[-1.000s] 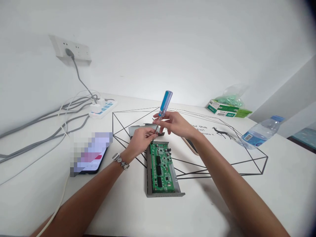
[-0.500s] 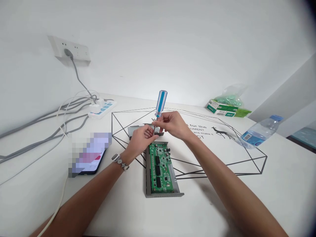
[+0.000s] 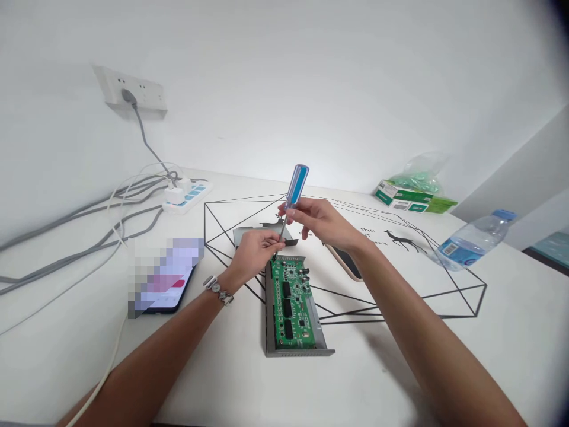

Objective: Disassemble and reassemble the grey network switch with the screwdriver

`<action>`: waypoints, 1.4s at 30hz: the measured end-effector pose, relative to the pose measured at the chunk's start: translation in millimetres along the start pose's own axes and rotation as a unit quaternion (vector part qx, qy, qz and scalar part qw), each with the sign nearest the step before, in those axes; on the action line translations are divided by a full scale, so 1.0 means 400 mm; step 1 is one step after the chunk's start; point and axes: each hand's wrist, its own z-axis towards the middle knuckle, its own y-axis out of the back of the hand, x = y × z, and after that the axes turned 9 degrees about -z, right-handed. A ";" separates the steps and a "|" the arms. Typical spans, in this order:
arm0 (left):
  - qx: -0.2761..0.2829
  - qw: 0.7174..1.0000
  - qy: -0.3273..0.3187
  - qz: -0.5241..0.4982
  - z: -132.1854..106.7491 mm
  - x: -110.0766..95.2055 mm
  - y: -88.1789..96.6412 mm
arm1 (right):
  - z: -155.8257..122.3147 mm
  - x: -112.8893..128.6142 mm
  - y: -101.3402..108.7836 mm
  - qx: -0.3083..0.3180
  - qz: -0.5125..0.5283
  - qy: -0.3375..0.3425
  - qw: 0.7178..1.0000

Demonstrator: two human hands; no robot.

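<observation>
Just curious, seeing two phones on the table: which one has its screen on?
The left phone, beside the left hand; its screen is lit. The right phone, by the right hand, is dark.

A screwdriver is showing a translucent blue handle with clear stripes above the green circuit board, which is sitting in a grey metal case. Black geometric lines and a black deer silhouette are crossing the white table around the board. Right of the board, a water bottle is wearing a blue cap and label.
</observation>
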 end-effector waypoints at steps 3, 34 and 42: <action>0.022 1.000 0.002 -0.004 -0.002 -0.003 0.001 | 0.008 -0.014 -0.014 -0.088 -0.074 0.017 0.993; 0.031 0.999 0.028 0.010 0.001 -0.003 -0.009 | 0.018 0.001 -0.084 -0.301 -0.269 0.005 0.915; 0.042 0.999 0.026 0.008 0.003 -0.004 -0.006 | 0.009 0.013 -0.082 -0.280 -0.285 -0.048 0.916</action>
